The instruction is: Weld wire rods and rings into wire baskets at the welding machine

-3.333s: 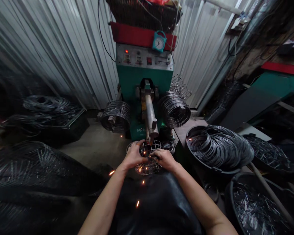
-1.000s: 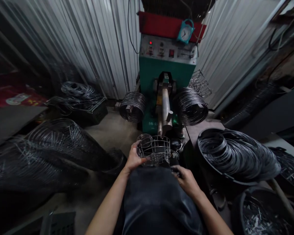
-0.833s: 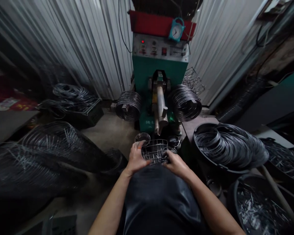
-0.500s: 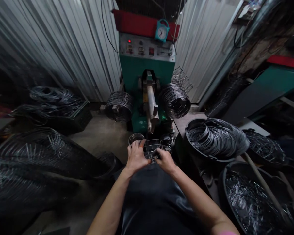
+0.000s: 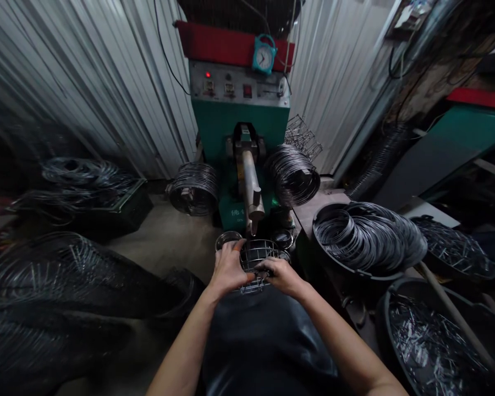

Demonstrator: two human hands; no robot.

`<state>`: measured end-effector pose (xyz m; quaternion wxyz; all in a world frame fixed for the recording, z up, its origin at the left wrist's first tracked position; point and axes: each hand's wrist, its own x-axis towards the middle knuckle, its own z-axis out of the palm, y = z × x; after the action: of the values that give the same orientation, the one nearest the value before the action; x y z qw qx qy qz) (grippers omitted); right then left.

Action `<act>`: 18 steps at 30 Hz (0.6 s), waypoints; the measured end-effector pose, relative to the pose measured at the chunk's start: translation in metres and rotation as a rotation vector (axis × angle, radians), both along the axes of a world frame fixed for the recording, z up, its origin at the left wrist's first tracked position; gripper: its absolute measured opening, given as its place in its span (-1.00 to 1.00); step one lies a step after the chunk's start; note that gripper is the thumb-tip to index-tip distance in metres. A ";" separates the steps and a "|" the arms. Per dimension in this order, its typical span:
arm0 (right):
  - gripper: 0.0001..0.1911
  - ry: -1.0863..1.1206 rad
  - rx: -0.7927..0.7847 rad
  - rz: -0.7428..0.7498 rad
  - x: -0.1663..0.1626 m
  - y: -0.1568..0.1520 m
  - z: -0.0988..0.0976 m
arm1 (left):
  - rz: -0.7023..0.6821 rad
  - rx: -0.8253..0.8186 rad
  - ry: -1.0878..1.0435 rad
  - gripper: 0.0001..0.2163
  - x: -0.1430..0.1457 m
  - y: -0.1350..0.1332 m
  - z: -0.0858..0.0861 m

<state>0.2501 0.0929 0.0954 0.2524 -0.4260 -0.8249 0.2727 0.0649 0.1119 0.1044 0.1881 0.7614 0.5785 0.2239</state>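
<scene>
A small round wire basket (image 5: 259,251), made of crossed metal rods, sits just below the tip of the welding machine's arm (image 5: 251,181). My left hand (image 5: 226,268) grips its left side, fingers over the far rim and thumb along the near side; an orange band shows on a finger. At the near right of the basket, my right hand (image 5: 285,275) is closed, its fingertips pinched against the wires. Whether those fingers also hold a small loose piece is hidden. Round metal rings (image 5: 227,238) lie just beyond my left hand.
The green machine (image 5: 239,118) stands ahead, with wire coils (image 5: 193,188) on its left and more coils (image 5: 293,173) on its right. At right are a tub of wire rings (image 5: 367,236) and a tub of short rods (image 5: 429,341). Dark wire mesh bundles (image 5: 74,275) lie left.
The basket has tilted, showing more of its round opening and near side. My right hand has moved slightly lower along it. The whole view has shifted a little.
</scene>
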 end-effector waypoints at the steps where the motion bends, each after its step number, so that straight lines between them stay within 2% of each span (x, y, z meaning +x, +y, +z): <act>1: -0.76 0.006 0.003 0.004 0.000 0.002 -0.001 | -0.001 0.000 -0.002 -0.22 0.000 0.002 -0.001; 9: -0.63 0.012 0.040 0.006 0.000 0.017 -0.006 | -0.001 -0.019 -0.033 -0.25 -0.001 0.016 0.000; 14: -0.70 -0.062 0.077 -0.019 -0.005 0.036 0.003 | 0.029 -0.045 -0.035 -0.26 -0.002 0.035 0.004; 18: -0.75 -0.061 0.098 -0.032 -0.008 0.042 0.008 | -0.005 -0.063 -0.025 -0.30 -0.003 0.045 0.005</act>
<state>0.2418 0.1346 0.1031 0.2521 -0.4342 -0.8377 0.2149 0.0616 0.1567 0.1089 0.2200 0.7536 0.5810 0.2147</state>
